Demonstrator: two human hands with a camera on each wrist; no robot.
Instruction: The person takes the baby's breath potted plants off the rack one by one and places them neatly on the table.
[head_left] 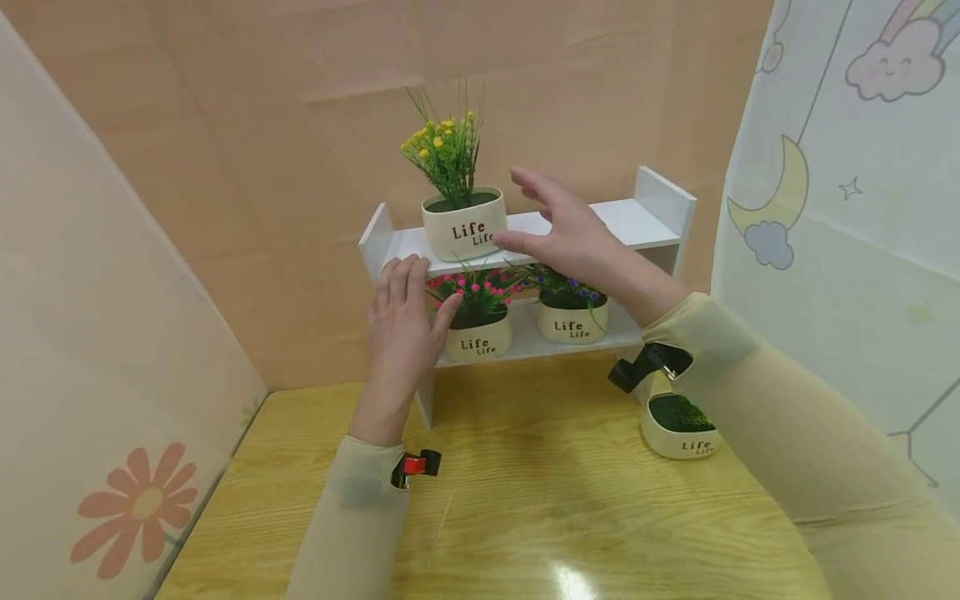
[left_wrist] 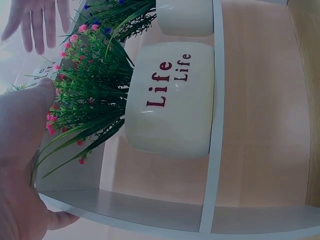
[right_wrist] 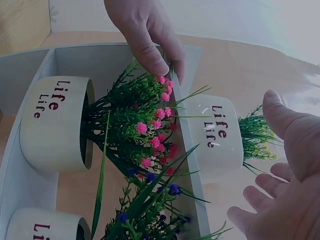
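Observation:
Up on the top board of a white two-tier shelf (head_left: 618, 218) stands a cream oval pot (head_left: 465, 233) marked "Life", with yellow flowers (head_left: 442, 146) and thin grass. My right hand (head_left: 573, 233) is beside this pot, fingers spread, its thumb tip close to the pot's right side; the right wrist view shows the palm facing the pot. At the shelf's upper left corner my left hand (head_left: 401, 321) rests its fingers against the top board, the thumb pointing right in front of a pink-flowered pot (left_wrist: 170, 100). Nothing is between either hand's fingers.
On the lower board, a blue-flowered pot (head_left: 573, 323) stands right of the pink one. Another cream pot (head_left: 678, 437) with greenery sits on the wooden table (head_left: 525, 500) by the shelf's right leg, partly behind my right sleeve. Patterned cloths (head_left: 112, 333) hang at both sides.

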